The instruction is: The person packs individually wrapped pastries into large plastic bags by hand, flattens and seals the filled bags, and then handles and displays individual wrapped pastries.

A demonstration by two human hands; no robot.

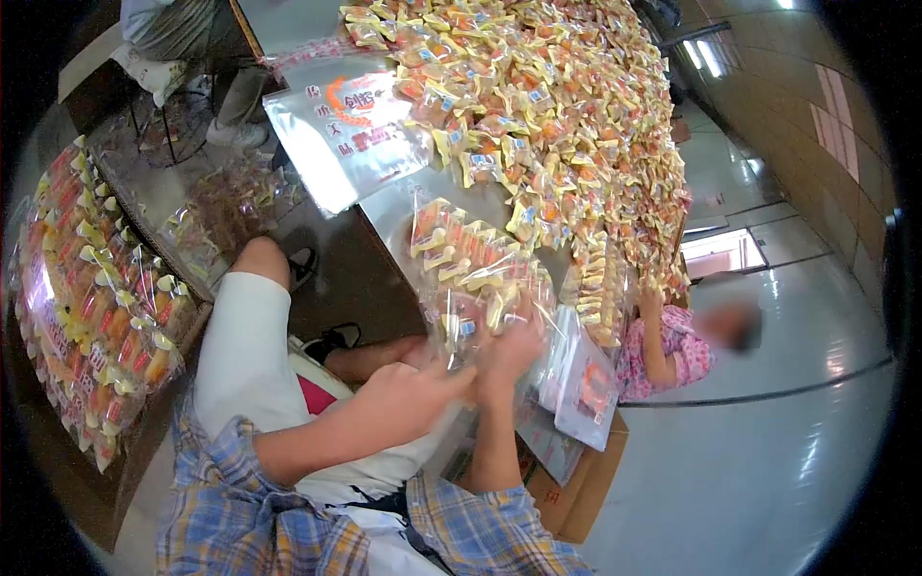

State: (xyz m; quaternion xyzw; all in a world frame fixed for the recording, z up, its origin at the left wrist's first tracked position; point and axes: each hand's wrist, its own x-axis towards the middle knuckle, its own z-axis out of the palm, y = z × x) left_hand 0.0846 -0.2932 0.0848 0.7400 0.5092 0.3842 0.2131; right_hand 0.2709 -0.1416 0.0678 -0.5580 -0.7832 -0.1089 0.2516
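Observation:
A clear plastic bag (444,331) lies at the table's near edge, with rows of small wrapped snack packs (471,252) inside it. My left hand (415,396) is at the bag's near end, its fingers closed on the loose plastic. Beside it, my right hand (511,353) is curled on the same end, close to a pack with a blue label (468,327). Some fingertips are blurred, and the plastic's glare hides part of the grip.
A large heap of wrapped snack packs (557,106) covers the table. Flat printed bags (351,130) lie at the left, more bags (586,384) at the right above a cardboard box (591,480). A filled bag (96,317) stands left. A person in a pink patterned top (667,355) works opposite.

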